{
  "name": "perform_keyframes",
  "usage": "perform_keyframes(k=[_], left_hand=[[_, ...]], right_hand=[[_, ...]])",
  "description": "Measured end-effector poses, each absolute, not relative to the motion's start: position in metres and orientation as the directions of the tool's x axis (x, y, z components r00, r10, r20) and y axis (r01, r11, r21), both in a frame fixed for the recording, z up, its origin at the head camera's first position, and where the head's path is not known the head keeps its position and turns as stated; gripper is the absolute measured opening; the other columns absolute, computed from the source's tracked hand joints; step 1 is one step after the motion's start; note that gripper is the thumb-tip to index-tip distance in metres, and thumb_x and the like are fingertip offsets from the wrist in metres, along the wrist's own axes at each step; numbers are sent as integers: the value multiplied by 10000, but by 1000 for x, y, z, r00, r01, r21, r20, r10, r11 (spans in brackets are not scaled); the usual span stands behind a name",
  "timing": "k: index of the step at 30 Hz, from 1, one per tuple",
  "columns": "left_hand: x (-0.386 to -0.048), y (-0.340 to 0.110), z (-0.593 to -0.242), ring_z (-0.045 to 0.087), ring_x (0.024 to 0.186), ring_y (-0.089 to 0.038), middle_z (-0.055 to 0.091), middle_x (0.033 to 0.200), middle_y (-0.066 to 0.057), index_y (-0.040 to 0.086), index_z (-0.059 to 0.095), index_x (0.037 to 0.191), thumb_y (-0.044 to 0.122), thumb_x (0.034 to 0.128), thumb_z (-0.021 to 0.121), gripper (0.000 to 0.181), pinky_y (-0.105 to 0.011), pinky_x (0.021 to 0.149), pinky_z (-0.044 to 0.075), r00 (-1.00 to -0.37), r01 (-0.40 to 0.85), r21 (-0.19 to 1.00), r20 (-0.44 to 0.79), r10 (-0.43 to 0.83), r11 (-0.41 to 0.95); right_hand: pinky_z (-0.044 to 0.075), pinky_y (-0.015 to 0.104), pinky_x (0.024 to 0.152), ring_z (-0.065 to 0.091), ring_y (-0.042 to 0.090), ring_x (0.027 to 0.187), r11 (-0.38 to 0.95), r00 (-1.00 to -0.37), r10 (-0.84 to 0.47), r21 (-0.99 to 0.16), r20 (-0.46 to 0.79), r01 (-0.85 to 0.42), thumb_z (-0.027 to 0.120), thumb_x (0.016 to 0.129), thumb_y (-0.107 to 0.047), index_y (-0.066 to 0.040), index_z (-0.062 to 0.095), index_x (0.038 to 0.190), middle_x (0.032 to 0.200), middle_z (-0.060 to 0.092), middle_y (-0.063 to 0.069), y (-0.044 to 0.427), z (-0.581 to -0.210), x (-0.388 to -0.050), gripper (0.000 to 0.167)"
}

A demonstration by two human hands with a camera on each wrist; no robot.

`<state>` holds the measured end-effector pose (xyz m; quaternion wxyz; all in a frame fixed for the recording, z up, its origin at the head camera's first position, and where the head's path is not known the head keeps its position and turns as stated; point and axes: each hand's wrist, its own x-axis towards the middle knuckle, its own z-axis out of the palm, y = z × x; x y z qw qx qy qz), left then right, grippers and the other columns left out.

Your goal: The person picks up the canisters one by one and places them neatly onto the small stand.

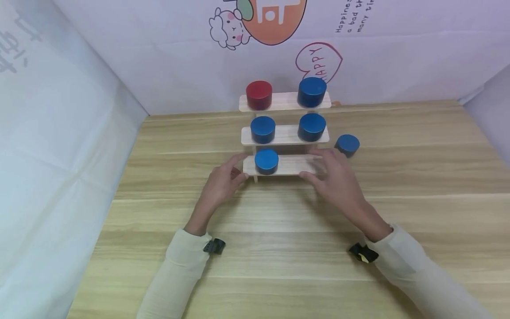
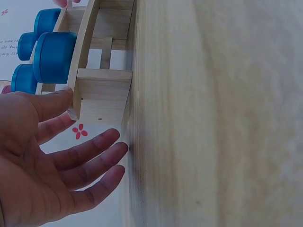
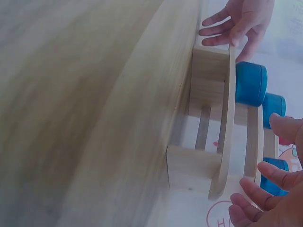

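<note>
A three-tier wooden stand [image 1: 292,165] stands at the back of the table. The left hand [image 1: 219,184] pinches the left end of its lowest tier between thumb and index finger; the other fingers spread loose in the left wrist view. Over the right end of that tier, the right hand [image 1: 340,181] is held with fingers parted, apart from the wood in the right wrist view. The lowest tier bears a blue round tin [image 1: 266,161] at left. Two blue tins [image 1: 263,130] sit on the middle tier; a red tin [image 1: 259,95] and a blue tin [image 1: 312,92] are on top.
Another blue tin [image 1: 347,145] lies on the wooden table [image 1: 259,248], right of the stand, just beyond the right hand. A printed white cloth [image 1: 179,62] hangs close behind the stand, and a white cloth side [image 1: 48,155] borders the left.
</note>
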<state>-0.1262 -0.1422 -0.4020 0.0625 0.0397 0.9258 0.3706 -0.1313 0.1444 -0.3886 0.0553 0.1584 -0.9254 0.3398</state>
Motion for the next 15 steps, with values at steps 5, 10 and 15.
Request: perform_keyframes(k=[5,10,15], left_hand=[[-128,-144,-401,654,1028,-262,683,1142,-124,217,453,1508,178,988,657,560,-417,760,553,-987,35,687,-89,132,726],[-129,-146,-401,655,1029,-270,682,1144,-133,185,462,1502,167,983,664,557,-419,755,555,-985,38,676,-97,141,736],[-131,-145,-401,657,1027,-274,686,1135,-134,183,464,1501,162,979,670,561,-423,754,554,-985,45,674,-93,144,738]], right_hand=[[410,547,983,491,375,1217,720,-937,-246,-601,247,-347,797,883,-218,14,564,1330,1290,573,195,154,-391,-132,555],[389,571,986,481,395,1223,721,-939,-243,-602,244,-343,813,867,-258,25,576,1330,1287,577,215,165,-395,-132,592],[337,597,1042,447,411,1290,737,-947,-229,-595,226,-320,857,813,-305,-3,579,1354,1349,561,211,176,-396,-134,680]])
